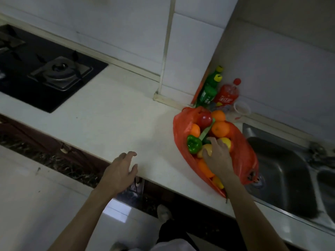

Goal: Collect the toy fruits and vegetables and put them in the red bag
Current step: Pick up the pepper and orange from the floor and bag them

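While the bag point(178, 127) lies rightward beside the sink point(282, 160), long axis running from front edge to wall, the right hand point(217, 158) rests inside it on yellow fruit point(228, 143); grip cannot be confirmed. Left hand point(120, 171) hovers slack and empty, well apart at the counter point(108, 120) edge.

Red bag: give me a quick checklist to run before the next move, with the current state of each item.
1. Red bag mouth open upward: ok.
2. Toys sit inside, green pepper near the rim: ok, none spilling.
3. Right hand grip on the yellow toy: cannot tell; its fingers lie over the toy inside the bag.
4. Left hand free: ok, open and holding nothing, at the counter edge.
5. Bag seated on the counter: not ok; its right side lies over the sink rim.
6. Toys left outside the bag: cannot tell; none show in view, but the rest is out of frame.
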Available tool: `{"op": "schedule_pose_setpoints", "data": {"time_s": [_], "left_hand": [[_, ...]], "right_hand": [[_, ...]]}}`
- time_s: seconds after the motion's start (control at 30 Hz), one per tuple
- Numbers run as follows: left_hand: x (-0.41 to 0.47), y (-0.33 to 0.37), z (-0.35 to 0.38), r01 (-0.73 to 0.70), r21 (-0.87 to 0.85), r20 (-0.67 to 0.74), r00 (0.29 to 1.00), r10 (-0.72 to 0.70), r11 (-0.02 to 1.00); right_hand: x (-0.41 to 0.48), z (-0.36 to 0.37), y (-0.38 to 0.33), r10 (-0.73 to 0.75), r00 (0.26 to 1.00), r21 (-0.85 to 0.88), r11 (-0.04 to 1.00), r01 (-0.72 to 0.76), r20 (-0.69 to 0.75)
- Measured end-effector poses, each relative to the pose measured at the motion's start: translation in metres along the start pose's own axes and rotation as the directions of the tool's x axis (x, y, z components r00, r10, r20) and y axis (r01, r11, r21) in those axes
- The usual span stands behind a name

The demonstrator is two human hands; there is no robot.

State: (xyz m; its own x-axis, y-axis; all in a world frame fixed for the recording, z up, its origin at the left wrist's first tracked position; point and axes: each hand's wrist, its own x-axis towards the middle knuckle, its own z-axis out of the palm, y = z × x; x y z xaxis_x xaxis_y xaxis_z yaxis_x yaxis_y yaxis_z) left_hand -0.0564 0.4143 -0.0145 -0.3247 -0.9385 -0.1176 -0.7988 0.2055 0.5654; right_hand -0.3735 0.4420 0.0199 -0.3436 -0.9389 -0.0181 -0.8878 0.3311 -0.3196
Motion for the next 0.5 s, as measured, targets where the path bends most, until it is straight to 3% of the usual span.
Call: {"op": "schedule_pose_setpoints", "data": {"time_s": [0.17,0.3,0.4,0.5], "left_hand": [[0.007,0.009,0.013,0.091,0.008,-0.034,0.995,-0.091,0.996],[-0.019,-0.002,0.013,0.279,-0.036,-0.142,0.949,-0.281,0.96],[-0.067,-0.017,0.014,0.461,-0.062,-0.239,0.854,-0.461,0.885],[-0.133,-0.025,0.017,0.654,-0.118,-0.31,0.691,-0.654,0.747]], "right_hand": [[0.015,0.014,-0.007,-0.223,0.975,0.02,0.975,0.223,-0.007],[0.038,0.031,-0.044,-0.456,0.889,0.125,0.885,0.449,0.039],[0.041,0.05,-0.088,-0.648,0.753,0.205,0.758,0.619,0.12],[0.021,0.077,-0.136,-0.795,0.563,0.274,0.607,0.746,0.226]]}}
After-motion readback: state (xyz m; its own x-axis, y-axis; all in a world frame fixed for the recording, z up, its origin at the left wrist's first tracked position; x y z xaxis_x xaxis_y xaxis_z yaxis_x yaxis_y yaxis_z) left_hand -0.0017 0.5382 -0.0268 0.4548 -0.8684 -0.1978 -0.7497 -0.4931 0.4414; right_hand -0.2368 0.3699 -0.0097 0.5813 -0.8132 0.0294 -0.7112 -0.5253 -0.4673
